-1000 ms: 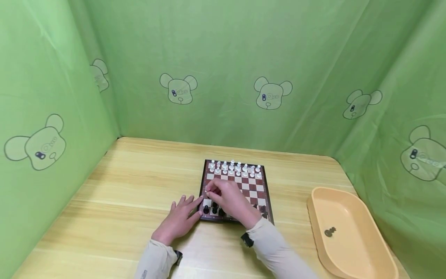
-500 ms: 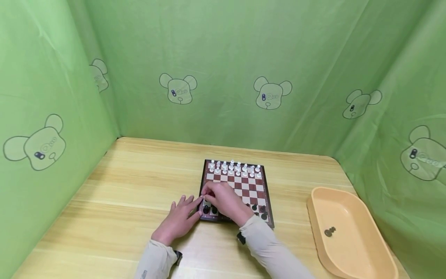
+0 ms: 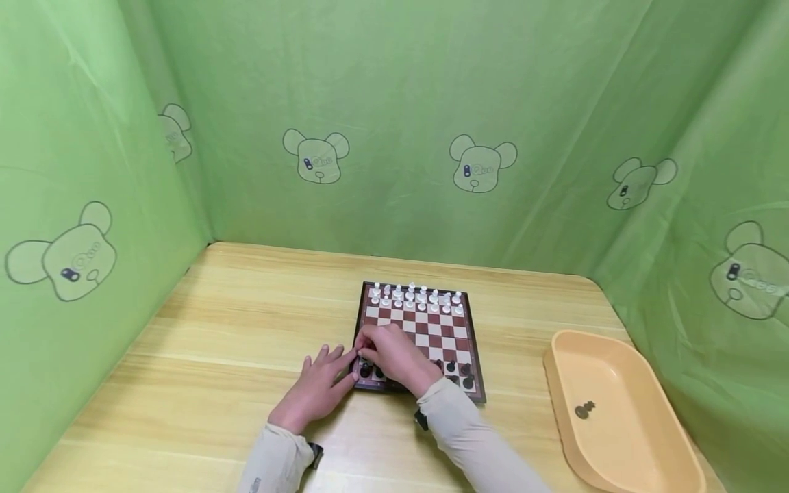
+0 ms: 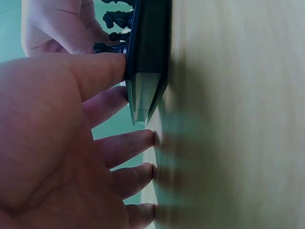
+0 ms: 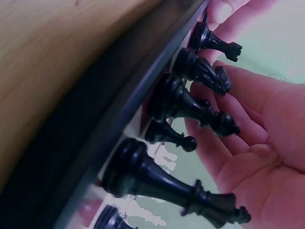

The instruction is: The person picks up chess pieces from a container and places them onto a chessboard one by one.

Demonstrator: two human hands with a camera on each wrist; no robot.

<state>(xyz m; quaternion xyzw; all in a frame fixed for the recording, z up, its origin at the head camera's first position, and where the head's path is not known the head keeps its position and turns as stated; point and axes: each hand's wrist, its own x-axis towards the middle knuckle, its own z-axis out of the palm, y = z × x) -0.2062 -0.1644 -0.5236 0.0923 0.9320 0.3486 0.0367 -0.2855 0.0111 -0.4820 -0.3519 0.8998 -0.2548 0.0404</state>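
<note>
A folding chessboard [image 3: 461, 344] lies on the table, white pieces [image 3: 409, 296] lined up along its far side. My left hand [image 3: 317, 390] touches the board's near left corner with straight thumb and index finger; its other fingertips rest on the table. Over the board's left edge, my right hand [image 3: 397, 352] has curled fingers at a small black pawn [image 4: 119, 36], apparently pinching it; the fingertips are partly hidden. In the right wrist view, a black rook [image 5: 219, 44], knight [image 5: 202, 71], bishop [image 5: 190, 106] and king [image 5: 167, 179] stand along the near edge.
To the right stands an orange tray [image 3: 641, 438] with a dark chess piece or pieces [image 3: 584, 409] lying inside. More black pieces [image 3: 467, 381] stand at the board's near right corner. Green curtains [image 3: 394, 205] with bear prints enclose the wooden table [image 3: 246, 301].
My right hand has moved slightly left and toward me, to the board's left edge, uncovering more black pieces at the near right. The left hand stays in place.
</note>
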